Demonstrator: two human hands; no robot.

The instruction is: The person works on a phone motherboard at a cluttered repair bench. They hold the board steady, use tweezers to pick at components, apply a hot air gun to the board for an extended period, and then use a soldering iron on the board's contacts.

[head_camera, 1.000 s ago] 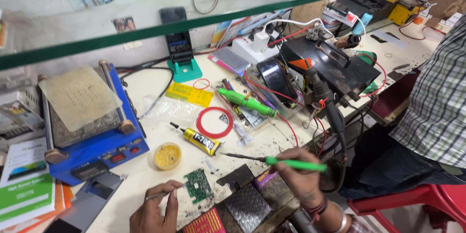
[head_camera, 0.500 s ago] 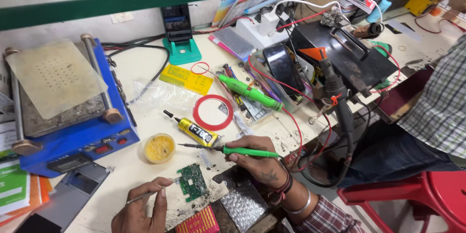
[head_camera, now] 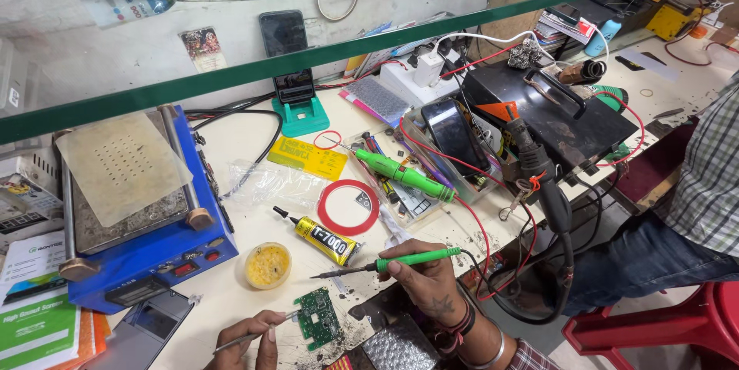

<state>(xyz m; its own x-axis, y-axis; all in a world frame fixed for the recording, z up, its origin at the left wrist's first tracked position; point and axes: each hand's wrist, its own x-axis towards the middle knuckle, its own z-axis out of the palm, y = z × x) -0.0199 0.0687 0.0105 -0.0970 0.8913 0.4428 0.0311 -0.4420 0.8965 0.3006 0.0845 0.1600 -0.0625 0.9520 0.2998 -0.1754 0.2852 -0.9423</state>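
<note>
Cluttered repair bench, pale worktop (head_camera: 254, 147), set behind a green-edged glass counter shelf (head_camera: 231, 77); a second person in a checked shirt (head_camera: 712, 177) is seated at the right on a red stool (head_camera: 654, 331). Soldering work on a small green circuit board (head_camera: 317, 318) is judged to be in hand. The board lies flat on the scorched front edge of the worktop, just left of a silver textured pad (head_camera: 400, 351). A green-handled soldering iron (head_camera: 385, 264) is gripped pen-fashion in the right hand (head_camera: 427, 281), tip pointed left and held above the board, not touching it. Tweezers (head_camera: 254, 333) are pinched closed in the left hand (head_camera: 250, 343), their points resting at the board's left edge. For the next move, the iron tip would need lowering onto the board while the tweezers steady it. Nearby are noted a round tin of yellow flux (head_camera: 268, 264), a black-and-yellow glue tube (head_camera: 319, 235), a red tape ring (head_camera: 348, 207), a second green iron (head_camera: 404, 174) and a blue hot-plate machine (head_camera: 146, 239). A phone (head_camera: 289, 62) stands in a teal holder.
</note>
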